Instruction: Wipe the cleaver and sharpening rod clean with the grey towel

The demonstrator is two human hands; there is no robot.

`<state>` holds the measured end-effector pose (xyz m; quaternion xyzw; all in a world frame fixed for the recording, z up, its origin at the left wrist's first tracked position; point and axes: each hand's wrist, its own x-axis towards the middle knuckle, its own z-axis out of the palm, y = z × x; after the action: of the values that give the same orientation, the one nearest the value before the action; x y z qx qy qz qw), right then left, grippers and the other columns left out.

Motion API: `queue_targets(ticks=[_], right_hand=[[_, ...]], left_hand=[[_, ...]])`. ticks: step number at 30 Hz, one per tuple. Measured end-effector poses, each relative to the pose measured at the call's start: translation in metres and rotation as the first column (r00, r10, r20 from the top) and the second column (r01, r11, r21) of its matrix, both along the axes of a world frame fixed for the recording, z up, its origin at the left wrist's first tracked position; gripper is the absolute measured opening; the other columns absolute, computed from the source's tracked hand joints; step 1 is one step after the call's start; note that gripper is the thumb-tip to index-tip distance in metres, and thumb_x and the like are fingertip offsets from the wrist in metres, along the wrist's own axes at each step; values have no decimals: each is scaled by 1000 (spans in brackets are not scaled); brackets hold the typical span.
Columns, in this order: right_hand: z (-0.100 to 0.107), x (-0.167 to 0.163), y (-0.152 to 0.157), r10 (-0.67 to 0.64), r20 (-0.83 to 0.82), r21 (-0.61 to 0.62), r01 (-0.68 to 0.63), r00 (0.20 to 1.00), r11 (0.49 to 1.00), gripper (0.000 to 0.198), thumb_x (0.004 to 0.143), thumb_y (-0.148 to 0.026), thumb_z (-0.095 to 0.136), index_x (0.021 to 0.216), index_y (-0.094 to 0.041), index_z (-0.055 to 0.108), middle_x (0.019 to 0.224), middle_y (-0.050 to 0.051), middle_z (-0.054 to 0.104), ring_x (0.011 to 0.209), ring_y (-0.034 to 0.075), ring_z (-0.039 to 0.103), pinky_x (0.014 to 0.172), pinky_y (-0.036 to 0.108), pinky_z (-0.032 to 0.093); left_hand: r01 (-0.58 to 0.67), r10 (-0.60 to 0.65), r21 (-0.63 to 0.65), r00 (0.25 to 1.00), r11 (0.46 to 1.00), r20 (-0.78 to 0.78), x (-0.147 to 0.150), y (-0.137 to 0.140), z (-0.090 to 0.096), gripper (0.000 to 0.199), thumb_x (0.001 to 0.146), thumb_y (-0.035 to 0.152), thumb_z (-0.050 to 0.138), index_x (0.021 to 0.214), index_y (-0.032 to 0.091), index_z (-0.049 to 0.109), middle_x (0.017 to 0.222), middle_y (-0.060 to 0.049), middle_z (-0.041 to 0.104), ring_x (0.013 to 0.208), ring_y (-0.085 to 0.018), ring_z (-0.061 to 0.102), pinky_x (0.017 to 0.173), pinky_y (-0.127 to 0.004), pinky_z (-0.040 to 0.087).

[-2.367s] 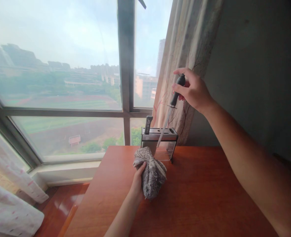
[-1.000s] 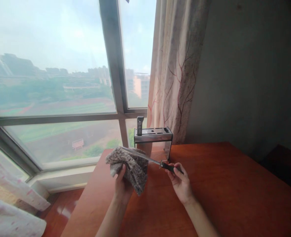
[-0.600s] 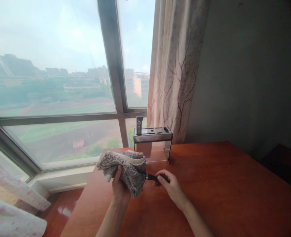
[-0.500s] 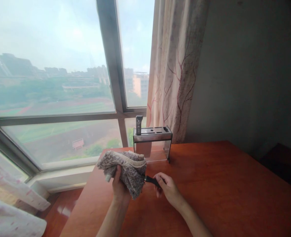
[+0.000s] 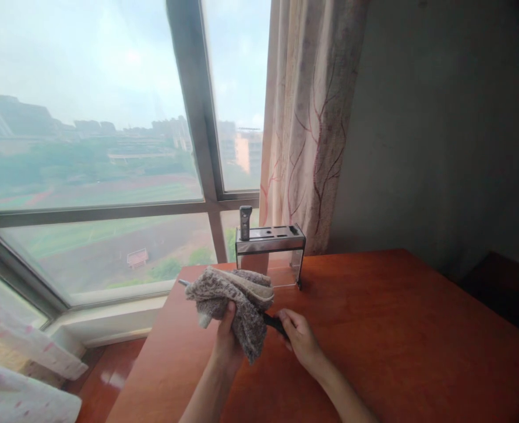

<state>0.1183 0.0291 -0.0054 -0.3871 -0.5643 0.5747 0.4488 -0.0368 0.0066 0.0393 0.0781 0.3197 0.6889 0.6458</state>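
Note:
A grey-and-white fluffy cloth point(image 5: 230, 296) is folded around a knife, hiding most of its blade. My left hand point(image 5: 229, 338) grips the cloth from below, its thumb pressed on the near side. The knife's black handle point(image 5: 275, 325) sticks out on the right, with my right hand point(image 5: 301, 341) closed around its end. A narrow metal tip point(image 5: 183, 282) pokes out of the cloth's left side. Both hands are held above the table. Just behind them stands a knife block point(image 5: 270, 238) with a slotted top and clear sides, holding one upright grey-handled tool point(image 5: 245, 223).
The reddish-brown wooden table point(image 5: 374, 329) spreads beneath and to the right. A large window point(image 5: 91, 164) with a grey frame lies beyond its left side. A patterned curtain point(image 5: 307, 117) hangs behind the block, and a dark wall point(image 5: 418, 147) is at the right.
My left hand and the cloth have slid right along the knife, closer to my right hand. The metal tip now shows at the left, and less of the handle is exposed.

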Motion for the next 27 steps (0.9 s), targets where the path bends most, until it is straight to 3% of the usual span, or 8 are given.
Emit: queue_targets(ticks=[7, 12, 16, 19, 24, 27], right_hand=[[6, -3, -5, 77, 8, 55, -77, 997, 995, 40, 88, -55, 50, 78, -17, 57, 56, -4, 49, 42, 7, 39, 40, 20, 27], [16, 0, -8, 89, 99, 170, -105, 991, 980, 28, 79, -42, 67, 93, -17, 66, 80, 3, 65, 71, 16, 58, 64, 25, 43], [24, 6, -6, 38, 178, 278, -87, 983, 957, 22, 78, -35, 69, 94, -19, 68, 91, 4, 67, 86, 20, 60, 78, 28, 43], [24, 7, -6, 51, 211, 278, -110, 976, 954, 25, 82, -40, 65, 94, -19, 69, 87, 3, 67, 82, 18, 60, 74, 26, 43], [11, 3, -6, 113, 189, 182, -148, 975, 972, 46, 92, -53, 43, 84, -15, 69, 54, -1, 57, 50, 12, 52, 52, 22, 37], [4, 0, -7, 108, 200, 141, -138, 974, 980, 52, 92, -56, 38, 80, -15, 67, 45, -4, 50, 42, 10, 45, 46, 21, 33]], left_hand=[[-248, 253, 48, 956, 967, -152, 0, 8, 13, 37, 72, 26, 77, 105, 14, 64, 93, -8, 73, 89, -24, 69, 76, -31, 57], [-297, 298, 20, 951, 955, -78, -18, 10, 22, 32, 77, 27, 69, 106, 13, 65, 85, -8, 74, 80, -25, 71, 73, -35, 58], [-478, 478, 45, 878, 877, 4, -35, 14, 22, 28, 81, 26, 62, 107, 17, 66, 90, -5, 74, 90, -23, 70, 83, -34, 55], [-546, 542, 67, 837, 835, 74, -49, 17, 19, 25, 83, 25, 58, 105, 17, 68, 92, -4, 74, 93, -21, 68, 88, -33, 53], [-511, 499, 56, 854, 857, 148, -61, 19, 16, 26, 85, 28, 53, 104, 19, 68, 89, -3, 73, 91, -23, 68, 88, -38, 53], [-483, 469, 70, 869, 873, 156, -61, 19, 12, 27, 84, 30, 54, 105, 19, 68, 90, -3, 73, 92, -23, 67, 88, -38, 52]])
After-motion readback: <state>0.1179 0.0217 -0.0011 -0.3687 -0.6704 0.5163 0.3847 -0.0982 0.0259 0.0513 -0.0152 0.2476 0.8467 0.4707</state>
